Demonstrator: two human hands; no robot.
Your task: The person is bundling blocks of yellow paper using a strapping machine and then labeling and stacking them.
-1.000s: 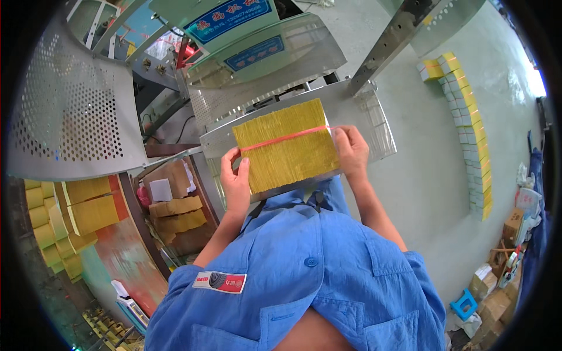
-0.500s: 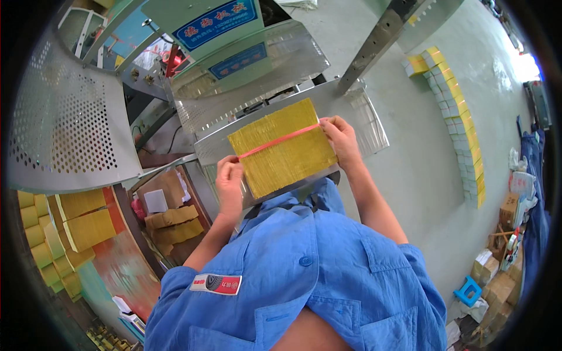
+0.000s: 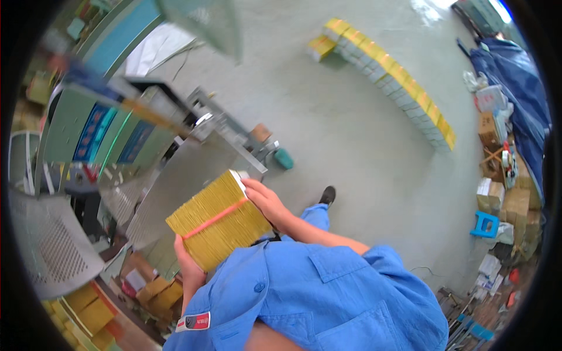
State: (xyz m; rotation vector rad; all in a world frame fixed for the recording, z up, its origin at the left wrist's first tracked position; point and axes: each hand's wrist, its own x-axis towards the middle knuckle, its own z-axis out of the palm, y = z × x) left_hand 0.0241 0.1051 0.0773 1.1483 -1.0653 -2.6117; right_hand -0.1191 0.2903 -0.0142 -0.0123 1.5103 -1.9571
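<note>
Near the blue shirt [image 3: 336,284], I am watching the left hand [image 3: 189,268] and right hand [image 3: 266,203] — both are holding the yellow stack [image 3: 231,235] — and a pink band [image 3: 212,221] is crossing it.

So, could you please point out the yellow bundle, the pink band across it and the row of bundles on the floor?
Yellow bundle [image 3: 226,231]: head view, on its ridged top face.
Pink band [image 3: 215,219]: head view, midway along its visible strip.
Row of bundles [image 3: 394,68]: head view, yellow face near mid-row.
</note>
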